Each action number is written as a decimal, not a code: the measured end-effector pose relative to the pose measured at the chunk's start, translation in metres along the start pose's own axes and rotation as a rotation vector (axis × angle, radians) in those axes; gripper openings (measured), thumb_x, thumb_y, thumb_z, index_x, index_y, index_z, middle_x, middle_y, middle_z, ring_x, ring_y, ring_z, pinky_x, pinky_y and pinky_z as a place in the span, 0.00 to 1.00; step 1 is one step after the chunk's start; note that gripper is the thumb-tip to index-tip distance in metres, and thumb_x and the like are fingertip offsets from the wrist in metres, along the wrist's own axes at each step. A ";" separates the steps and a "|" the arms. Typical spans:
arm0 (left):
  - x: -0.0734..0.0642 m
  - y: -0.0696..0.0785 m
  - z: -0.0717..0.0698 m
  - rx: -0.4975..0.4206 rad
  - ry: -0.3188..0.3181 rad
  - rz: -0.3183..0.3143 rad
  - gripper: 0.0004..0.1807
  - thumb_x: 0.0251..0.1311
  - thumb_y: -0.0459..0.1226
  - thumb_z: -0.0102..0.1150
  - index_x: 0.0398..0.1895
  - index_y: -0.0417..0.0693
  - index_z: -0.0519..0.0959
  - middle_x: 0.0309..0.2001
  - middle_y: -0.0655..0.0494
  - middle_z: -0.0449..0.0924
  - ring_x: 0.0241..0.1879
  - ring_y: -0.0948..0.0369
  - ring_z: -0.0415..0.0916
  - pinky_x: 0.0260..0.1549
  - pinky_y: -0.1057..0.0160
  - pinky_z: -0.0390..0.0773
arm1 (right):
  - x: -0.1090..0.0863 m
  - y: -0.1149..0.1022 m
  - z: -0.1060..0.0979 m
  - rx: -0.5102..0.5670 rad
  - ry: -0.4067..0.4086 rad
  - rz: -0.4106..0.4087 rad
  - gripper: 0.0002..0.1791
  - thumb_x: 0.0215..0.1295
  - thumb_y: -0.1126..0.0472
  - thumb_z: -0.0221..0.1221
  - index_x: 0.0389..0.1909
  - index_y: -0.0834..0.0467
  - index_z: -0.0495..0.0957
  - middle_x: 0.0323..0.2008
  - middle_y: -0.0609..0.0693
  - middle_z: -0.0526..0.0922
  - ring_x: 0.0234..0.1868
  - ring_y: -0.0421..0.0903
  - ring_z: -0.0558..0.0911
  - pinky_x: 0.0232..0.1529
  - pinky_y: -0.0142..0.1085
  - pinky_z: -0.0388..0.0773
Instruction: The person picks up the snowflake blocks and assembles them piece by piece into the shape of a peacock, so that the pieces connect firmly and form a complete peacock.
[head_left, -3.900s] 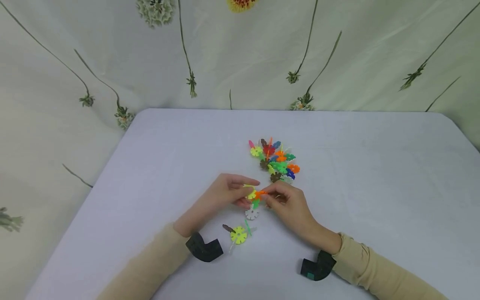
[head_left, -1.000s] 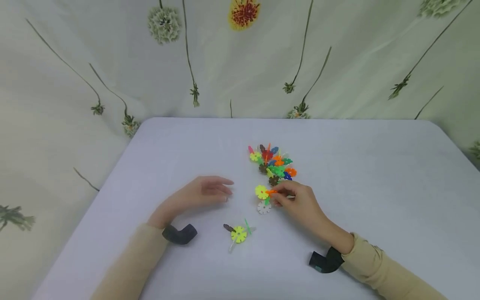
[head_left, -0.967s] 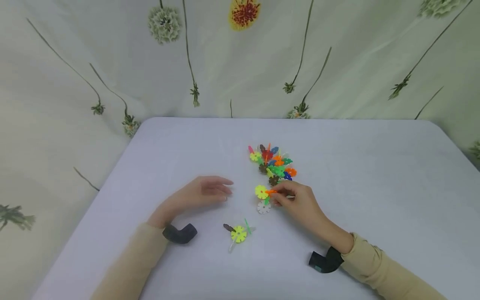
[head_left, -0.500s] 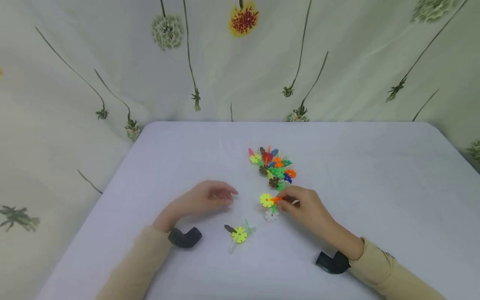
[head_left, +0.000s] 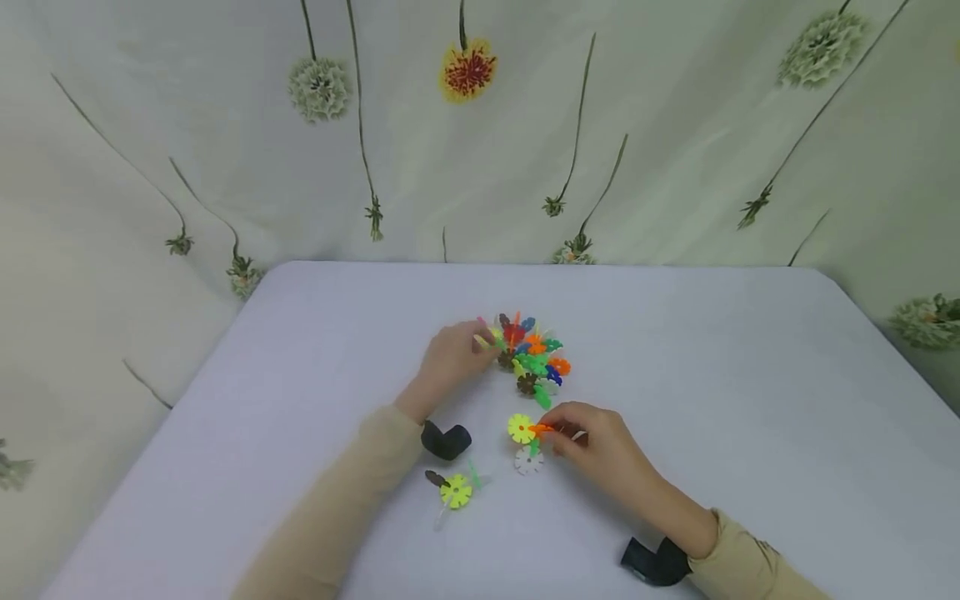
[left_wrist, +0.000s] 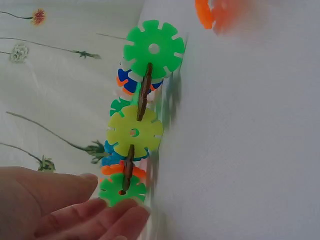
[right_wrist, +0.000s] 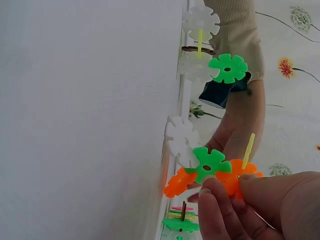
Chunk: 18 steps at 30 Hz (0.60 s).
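My right hand (head_left: 600,446) pinches an orange snowflake disc (right_wrist: 231,176) between thumb and fingers. Joined to it are a yellow disc (head_left: 521,428), a green disc (right_wrist: 209,164) and a white disc (right_wrist: 181,137). Farther back on the table lies a larger cluster of joined snowflake discs (head_left: 534,364) in many colours. My left hand (head_left: 455,354) reaches its left end, thumb and fingers around the yellow and pink pieces there. In the left wrist view, a gap shows between thumb and fingers, near a green disc (left_wrist: 120,187); contact is hard to tell.
A small group of joined discs, with a yellow disc (head_left: 456,492) in it, lies nearer on the white table (head_left: 712,375), below my left wrist. A dark camera mount sits on each wrist. Behind the table hangs a flower-printed cloth (head_left: 675,167).
My left hand has let go of the small piece, moved left, then gone forward to the cluster's left end. My right hand keeps its pinch on the orange disc. The view has tilted up.
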<state>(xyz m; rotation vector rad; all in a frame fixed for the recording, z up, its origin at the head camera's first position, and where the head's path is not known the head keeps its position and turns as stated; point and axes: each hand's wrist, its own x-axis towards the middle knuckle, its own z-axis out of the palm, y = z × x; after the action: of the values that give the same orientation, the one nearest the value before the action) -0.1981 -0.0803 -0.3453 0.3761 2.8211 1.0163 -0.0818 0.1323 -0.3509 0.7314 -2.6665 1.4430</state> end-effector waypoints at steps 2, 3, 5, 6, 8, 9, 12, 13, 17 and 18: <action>-0.005 -0.003 0.000 -0.124 -0.052 -0.082 0.10 0.59 0.39 0.61 0.38 0.40 0.80 0.23 0.55 0.80 0.26 0.60 0.77 0.32 0.64 0.76 | 0.001 0.000 0.001 0.001 -0.003 -0.003 0.08 0.55 0.71 0.64 0.35 0.59 0.81 0.29 0.44 0.81 0.25 0.36 0.78 0.30 0.31 0.79; -0.007 -0.005 0.000 -0.206 -0.092 -0.117 0.11 0.60 0.39 0.60 0.38 0.39 0.80 0.22 0.54 0.80 0.25 0.59 0.78 0.33 0.65 0.77 | 0.002 0.000 0.001 0.000 -0.005 -0.004 0.08 0.55 0.71 0.64 0.36 0.59 0.81 0.29 0.43 0.81 0.25 0.36 0.78 0.30 0.31 0.79; -0.010 -0.010 0.002 -0.407 -0.180 -0.171 0.12 0.62 0.38 0.58 0.41 0.36 0.80 0.25 0.50 0.81 0.27 0.58 0.81 0.36 0.65 0.78 | 0.002 0.000 0.001 0.002 -0.013 -0.002 0.08 0.55 0.71 0.64 0.36 0.59 0.81 0.30 0.43 0.81 0.25 0.36 0.78 0.30 0.31 0.79; -0.010 -0.012 0.004 -0.502 -0.216 -0.191 0.13 0.63 0.37 0.57 0.42 0.34 0.79 0.27 0.48 0.82 0.29 0.57 0.82 0.38 0.64 0.79 | 0.003 0.001 0.001 0.003 -0.016 -0.002 0.08 0.55 0.71 0.64 0.36 0.59 0.81 0.30 0.43 0.81 0.26 0.36 0.78 0.30 0.31 0.79; -0.010 -0.014 0.007 -0.629 -0.272 -0.211 0.14 0.64 0.38 0.56 0.43 0.34 0.79 0.31 0.45 0.82 0.33 0.55 0.82 0.42 0.63 0.77 | 0.002 0.001 0.001 0.004 -0.019 -0.001 0.09 0.55 0.71 0.64 0.37 0.59 0.81 0.31 0.44 0.81 0.26 0.36 0.79 0.30 0.31 0.79; -0.009 -0.014 0.009 -0.667 -0.287 -0.211 0.14 0.64 0.38 0.55 0.44 0.34 0.78 0.32 0.45 0.82 0.34 0.55 0.82 0.43 0.64 0.77 | 0.002 0.001 0.000 0.000 -0.020 0.003 0.08 0.55 0.70 0.64 0.37 0.59 0.81 0.31 0.43 0.81 0.27 0.36 0.79 0.31 0.31 0.78; -0.005 -0.012 0.015 -0.727 -0.289 -0.209 0.12 0.64 0.36 0.55 0.41 0.33 0.77 0.31 0.44 0.82 0.34 0.55 0.82 0.41 0.63 0.78 | 0.002 0.001 0.000 -0.011 -0.040 0.009 0.09 0.55 0.68 0.65 0.38 0.58 0.81 0.32 0.42 0.81 0.29 0.37 0.78 0.32 0.31 0.78; -0.004 -0.010 0.015 -0.737 -0.285 -0.210 0.11 0.64 0.36 0.55 0.40 0.32 0.77 0.31 0.45 0.81 0.33 0.55 0.82 0.40 0.63 0.78 | 0.003 0.001 -0.002 -0.016 -0.053 0.007 0.10 0.55 0.67 0.65 0.39 0.57 0.81 0.32 0.41 0.81 0.30 0.37 0.78 0.32 0.31 0.78; -0.003 -0.007 0.015 -0.763 -0.251 -0.234 0.08 0.64 0.33 0.54 0.36 0.33 0.76 0.29 0.46 0.79 0.30 0.57 0.81 0.39 0.63 0.78 | 0.007 0.003 -0.013 -0.008 -0.125 -0.015 0.12 0.58 0.64 0.64 0.43 0.57 0.80 0.34 0.41 0.81 0.34 0.38 0.78 0.35 0.32 0.78; -0.003 -0.008 0.014 -0.779 -0.246 -0.242 0.08 0.64 0.32 0.54 0.35 0.33 0.75 0.30 0.46 0.79 0.30 0.57 0.80 0.39 0.63 0.78 | 0.009 0.004 -0.018 0.010 -0.130 -0.018 0.12 0.59 0.64 0.63 0.45 0.58 0.80 0.34 0.43 0.81 0.33 0.39 0.78 0.35 0.33 0.78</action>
<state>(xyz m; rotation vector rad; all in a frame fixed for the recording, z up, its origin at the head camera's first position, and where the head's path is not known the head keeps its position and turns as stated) -0.1935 -0.0781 -0.3611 0.0574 1.9832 1.7303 -0.0952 0.1453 -0.3417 0.8765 -2.7403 1.4541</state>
